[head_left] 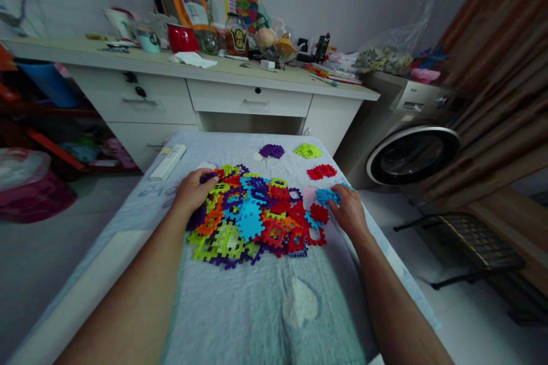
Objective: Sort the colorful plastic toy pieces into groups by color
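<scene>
A heaped pile of flat, notched plastic interlocking tiles (250,217) in purple, green, red, orange and blue lies on the cloth-covered table. At the pile's upper left edge is my left hand (192,191), thumb and fingers closed around a purple tile (208,178). My right hand (351,211) is right of the pile, its fingers gripping blue tiles (326,197) at the table's right side. Beyond it sit small separate groups: red tiles (322,171), green tiles (307,151) and purple tiles (272,151).
A white oblong box (168,163) lies at the table's far left. Behind stands a white desk (252,97) bearing jars, a red pot (182,39) and papers. To the right are a washing machine (413,154) and a low woven stool (479,239); a pink bin (34,194) stands left.
</scene>
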### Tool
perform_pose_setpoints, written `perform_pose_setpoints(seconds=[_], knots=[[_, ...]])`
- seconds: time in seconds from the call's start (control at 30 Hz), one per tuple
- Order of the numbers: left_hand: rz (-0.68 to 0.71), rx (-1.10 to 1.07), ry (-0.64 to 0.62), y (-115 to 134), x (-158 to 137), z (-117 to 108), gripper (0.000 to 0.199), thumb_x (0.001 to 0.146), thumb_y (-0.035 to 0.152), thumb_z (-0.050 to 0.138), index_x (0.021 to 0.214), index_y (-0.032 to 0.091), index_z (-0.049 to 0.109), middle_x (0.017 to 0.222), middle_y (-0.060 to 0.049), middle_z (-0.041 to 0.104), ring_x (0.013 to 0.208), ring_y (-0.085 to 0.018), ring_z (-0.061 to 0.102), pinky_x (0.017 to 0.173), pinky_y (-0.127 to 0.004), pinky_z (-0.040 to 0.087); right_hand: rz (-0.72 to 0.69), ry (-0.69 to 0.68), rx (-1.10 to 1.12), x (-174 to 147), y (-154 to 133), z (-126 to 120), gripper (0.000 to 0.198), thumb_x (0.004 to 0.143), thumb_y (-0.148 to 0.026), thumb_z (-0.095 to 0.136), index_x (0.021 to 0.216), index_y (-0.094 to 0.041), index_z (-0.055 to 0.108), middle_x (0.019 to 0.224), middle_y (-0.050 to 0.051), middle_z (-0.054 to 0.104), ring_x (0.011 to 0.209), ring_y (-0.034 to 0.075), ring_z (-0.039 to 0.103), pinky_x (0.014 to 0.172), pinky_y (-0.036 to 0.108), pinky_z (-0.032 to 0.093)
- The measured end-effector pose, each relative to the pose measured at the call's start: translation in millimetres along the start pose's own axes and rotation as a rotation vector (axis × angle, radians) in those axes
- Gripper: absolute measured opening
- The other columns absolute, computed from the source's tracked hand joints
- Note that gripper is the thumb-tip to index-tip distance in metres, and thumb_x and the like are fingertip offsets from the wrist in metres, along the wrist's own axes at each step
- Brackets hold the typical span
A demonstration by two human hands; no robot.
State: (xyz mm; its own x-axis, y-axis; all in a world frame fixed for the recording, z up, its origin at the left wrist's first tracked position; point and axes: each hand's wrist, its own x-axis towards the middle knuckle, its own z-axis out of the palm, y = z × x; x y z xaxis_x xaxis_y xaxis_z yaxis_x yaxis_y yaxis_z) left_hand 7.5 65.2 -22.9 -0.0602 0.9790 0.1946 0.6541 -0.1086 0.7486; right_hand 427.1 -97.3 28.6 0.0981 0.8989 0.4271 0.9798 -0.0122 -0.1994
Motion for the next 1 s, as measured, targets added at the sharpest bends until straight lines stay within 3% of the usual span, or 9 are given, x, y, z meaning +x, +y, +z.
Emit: perform_pose_setpoints(seconds=[0.23,0.4,0.5,0.67,1.0], knots=[[-0.004,0.022,0.010,3.1,-1.2,-0.7,0.042,0.076,0.047,0.062,0.110,0.023,0.067,0.113,-0.005,0.071,0.106,-0.024,0.063,0.096,-0.035,0.047,-0.026,-0.009,0.087,0.3,-3.9,-3.4,0.019,0.085,-0.019,0.053,0.099,-0.015,0.065,0.104,0.013,0.069,0.099,0.027,0.060,0.092,0.040,0.043],[-0.002,0.025,0.006,4.1,-1.9,-1.3,0.041,0.077,0.046,0.061,0.110,0.023,0.067,0.112,-0.005,0.071,0.104,-0.024,0.064,0.095,-0.035,0.048,-0.126,-0.244,0.249,-1.6,-17.2,-14.8,0.014,0.086,-0.031,0.059,0.088,-0.018,0.064,0.087,0.007,0.066,0.082,0.021,0.060,0.078,0.034,0.046],[0.006,0.034,0.007,3.4,-1.8,-1.4,0.041,0.077,0.047,0.061,0.110,0.023,0.067,0.113,-0.006,0.070,0.105,-0.025,0.064,0.095,-0.036,0.048,-0.175,-0.397,0.241,-3.6,-23.1,-22.5,0.020,0.082,-0.033,0.066,0.094,-0.017,0.064,0.091,0.008,0.065,0.084,0.021,0.059,0.079,0.034,0.046],[0.018,0.046,0.007,1.3,-0.7,-0.7,0.042,0.077,0.047,0.060,0.110,0.022,0.067,0.115,-0.007,0.070,0.107,-0.026,0.063,0.097,-0.038,0.047,-0.219,-0.511,0.209,-5.5,-27.9,-29.1,0.036,0.076,-0.037,0.075,0.105,-0.018,0.066,0.101,0.009,0.064,0.096,0.025,0.057,0.088,0.038,0.044],[0.015,0.005,0.021,1.0,-0.5,0.1,0.040,0.075,0.046,0.062,0.108,0.023,0.068,0.111,-0.006,0.071,0.104,-0.026,0.064,0.096,-0.038,0.048,-0.263,-0.538,0.221,-7.6,-44.1,-20.7,0.042,0.077,-0.021,0.069,0.118,-0.015,0.062,0.107,0.010,0.061,0.098,0.023,0.054,0.089,0.035,0.041]])
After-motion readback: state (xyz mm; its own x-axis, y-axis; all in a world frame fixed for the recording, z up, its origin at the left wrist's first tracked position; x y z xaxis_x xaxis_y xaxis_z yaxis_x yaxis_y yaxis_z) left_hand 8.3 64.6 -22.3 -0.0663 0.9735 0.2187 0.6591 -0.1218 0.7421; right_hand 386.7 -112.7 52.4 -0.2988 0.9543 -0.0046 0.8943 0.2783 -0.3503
